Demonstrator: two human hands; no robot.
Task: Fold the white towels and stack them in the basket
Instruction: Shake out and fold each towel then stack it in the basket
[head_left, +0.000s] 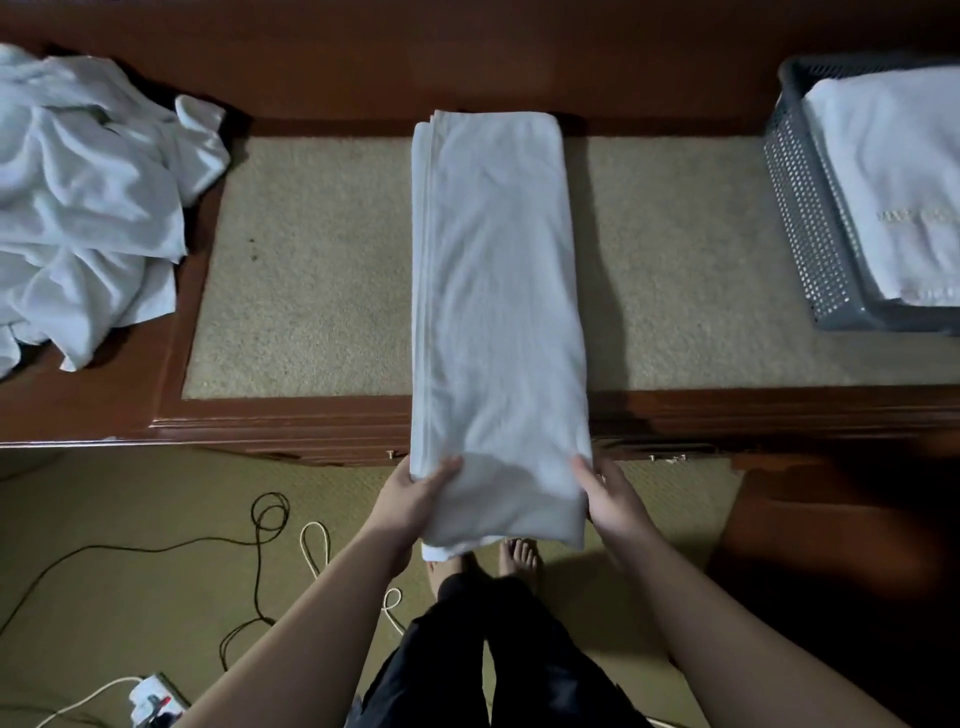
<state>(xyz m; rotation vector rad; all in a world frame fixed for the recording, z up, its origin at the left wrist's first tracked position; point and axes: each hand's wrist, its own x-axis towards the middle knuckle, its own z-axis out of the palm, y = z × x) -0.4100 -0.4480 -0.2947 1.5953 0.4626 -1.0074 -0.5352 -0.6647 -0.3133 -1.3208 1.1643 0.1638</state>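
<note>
A white towel (493, 291), folded into a long narrow strip, lies across the middle of the table and hangs over its near edge. My left hand (410, 499) grips the strip's near left corner, thumb on top. My right hand (610, 501) grips the near right corner the same way. A grey perforated basket (800, 208) stands at the table's right end with a folded white towel (893, 176) inside. A heap of crumpled white towels (88, 202) covers the left end.
The wooden table has a beige inset top (311, 270) and a dark rim. Below it, on the floor, lie black and white cables (260, 540) and a power strip (150, 699). My bare feet (514, 556) stand under the towel's hanging end.
</note>
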